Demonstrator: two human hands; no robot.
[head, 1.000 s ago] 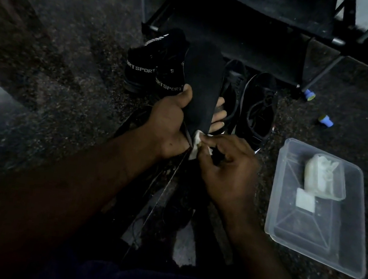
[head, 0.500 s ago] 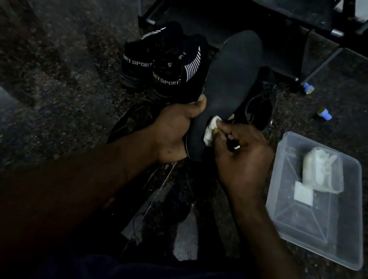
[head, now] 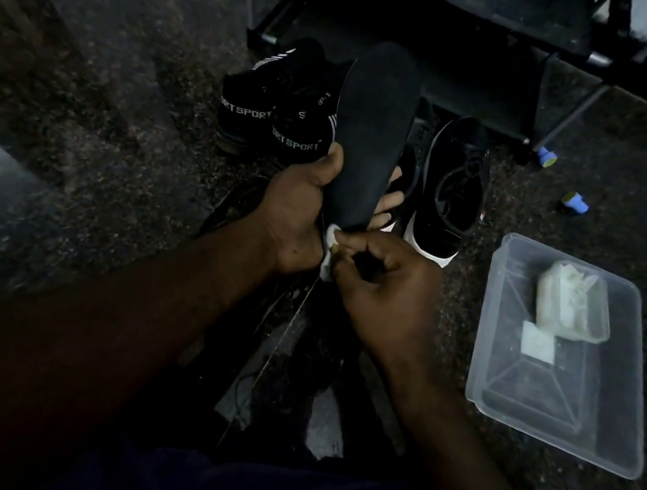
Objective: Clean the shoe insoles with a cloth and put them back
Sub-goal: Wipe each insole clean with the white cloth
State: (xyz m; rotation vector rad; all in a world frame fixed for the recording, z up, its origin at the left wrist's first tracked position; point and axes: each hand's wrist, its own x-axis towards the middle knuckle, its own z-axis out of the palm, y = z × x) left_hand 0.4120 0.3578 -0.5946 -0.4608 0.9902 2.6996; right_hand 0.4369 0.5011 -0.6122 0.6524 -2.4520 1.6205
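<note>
1. Left grip (head: 298,207) clasps the black insole (head: 372,134) round its lower half, thumb in front, fingers behind. Insole is held up in the air, toe end pointing away, over the shoes on the floor
2. Right grip (head: 387,283) pinches a small white cloth (head: 329,245) against the heel end, just beside the left wrist
3. To do it well, IMO: keep the left clamp firm so the insole doesn't flex, wipe w/ long heel-to-toe strokes incl. edges, turn cloth to a clean face
4. Black shoe w/ white sole (head: 454,188) sits just behind the hands, prob. its home; not put back yet
5. Vs 0.5 s ago: cloth has dropped from mid-face to the heel, and the insole leans less to the right
</note>
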